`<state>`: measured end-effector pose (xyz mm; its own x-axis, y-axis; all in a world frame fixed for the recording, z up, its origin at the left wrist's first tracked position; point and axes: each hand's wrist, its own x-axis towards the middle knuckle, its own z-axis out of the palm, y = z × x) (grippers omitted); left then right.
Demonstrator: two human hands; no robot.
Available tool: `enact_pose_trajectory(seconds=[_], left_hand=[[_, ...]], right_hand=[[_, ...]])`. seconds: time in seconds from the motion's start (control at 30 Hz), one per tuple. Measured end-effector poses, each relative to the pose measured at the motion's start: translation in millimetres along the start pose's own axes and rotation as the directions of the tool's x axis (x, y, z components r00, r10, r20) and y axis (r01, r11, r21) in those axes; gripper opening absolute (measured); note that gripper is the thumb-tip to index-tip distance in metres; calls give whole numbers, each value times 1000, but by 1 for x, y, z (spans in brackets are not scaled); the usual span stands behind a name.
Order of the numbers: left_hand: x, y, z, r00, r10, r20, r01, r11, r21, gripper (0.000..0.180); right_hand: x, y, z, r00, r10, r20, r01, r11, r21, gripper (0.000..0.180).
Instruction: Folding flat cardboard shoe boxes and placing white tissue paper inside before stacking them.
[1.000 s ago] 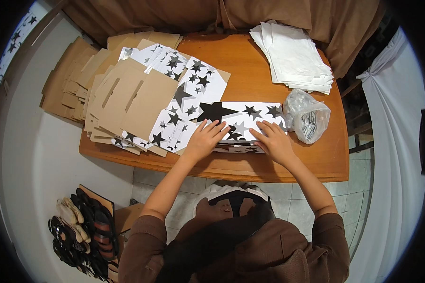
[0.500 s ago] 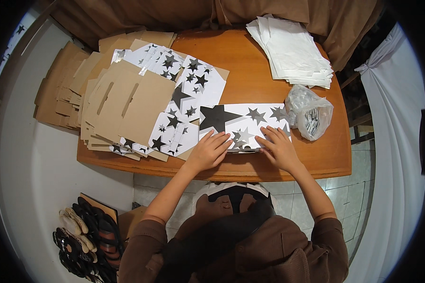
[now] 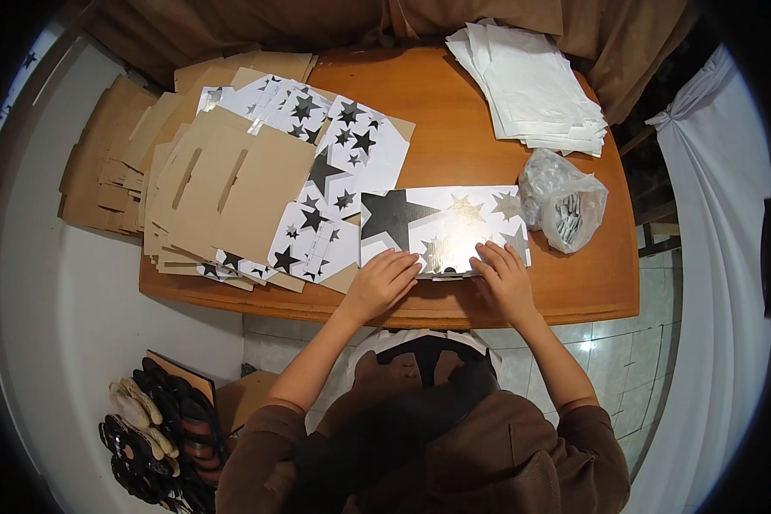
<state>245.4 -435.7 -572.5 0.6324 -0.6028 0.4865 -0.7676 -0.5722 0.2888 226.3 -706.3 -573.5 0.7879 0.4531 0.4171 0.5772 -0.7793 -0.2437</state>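
Observation:
A white cardboard box (image 3: 445, 224) printed with black and grey stars lies lid up near the front of the wooden table. Light glares off its top. At its near left corner rests my left hand (image 3: 380, 285), fingers stretched out over the lid's front edge. My right hand (image 3: 505, 282) lies the same way at the near right, fingertips on the lid and thumb by the front edge. Neither hand is wrapped round anything. The box's front side is mostly hidden from above.
Flattened brown cardboard blanks (image 3: 257, 188) and star-printed sheets (image 3: 325, 176) pile up at the left. A clear plastic bag (image 3: 565, 206) of small silvery packets stands right of the box. White paper sheets (image 3: 531, 90) are stacked behind it. Shoes (image 3: 158, 428) fill the lower left.
Both hands have drawn slightly toward me, to the lid's front edge. The lid now lies flatter and catches bright glare.

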Motion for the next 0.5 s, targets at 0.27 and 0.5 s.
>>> enact_pose_trajectory(seconds=[0.27,0.5], left_hand=[[-1,-2,4,998,55,-44,-52,997,64,22],[-1,0,13,997,5,-83,-3,1000,22,18]], right_hand=[[-6,0,12,997,6,-78,-6,1000,5,26],[-4,4,17,995,3,-97,1,999,40,24]])
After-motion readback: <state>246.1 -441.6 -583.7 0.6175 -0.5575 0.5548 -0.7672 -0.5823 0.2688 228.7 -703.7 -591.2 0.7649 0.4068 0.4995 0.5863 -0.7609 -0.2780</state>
